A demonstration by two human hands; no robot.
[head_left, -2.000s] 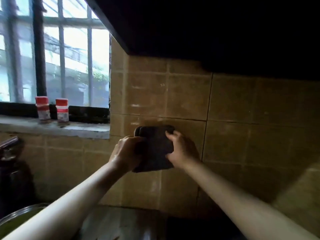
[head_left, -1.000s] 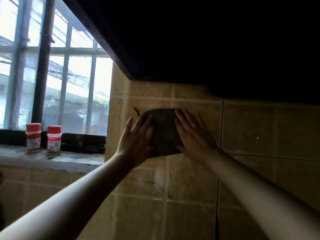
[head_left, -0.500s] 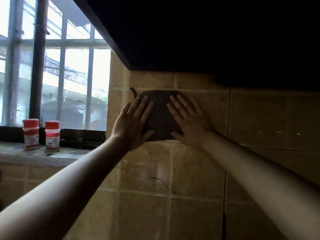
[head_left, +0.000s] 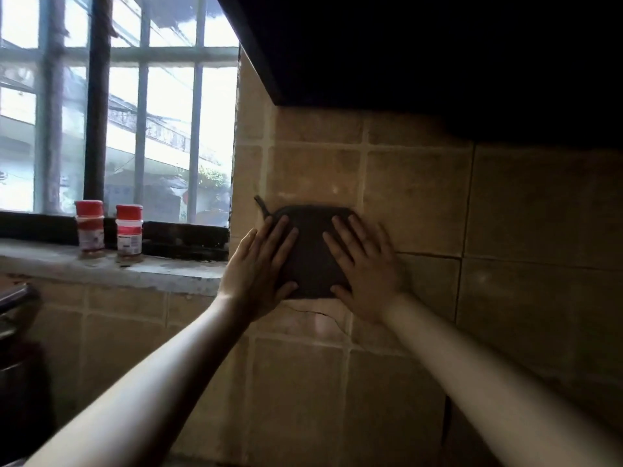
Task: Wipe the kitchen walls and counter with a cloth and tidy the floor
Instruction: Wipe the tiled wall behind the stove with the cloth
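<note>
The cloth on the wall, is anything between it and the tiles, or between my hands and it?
Nothing visible. Left hand and right hand press flat on the cloth, which lies against the tiled wall.

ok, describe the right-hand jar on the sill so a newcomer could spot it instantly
Start at the barred window on the left and drop to the grey sill below it. Two red-capped jars stand there side by side; the right jar is the one nearer the tiled wall, beside the left jar.
</note>
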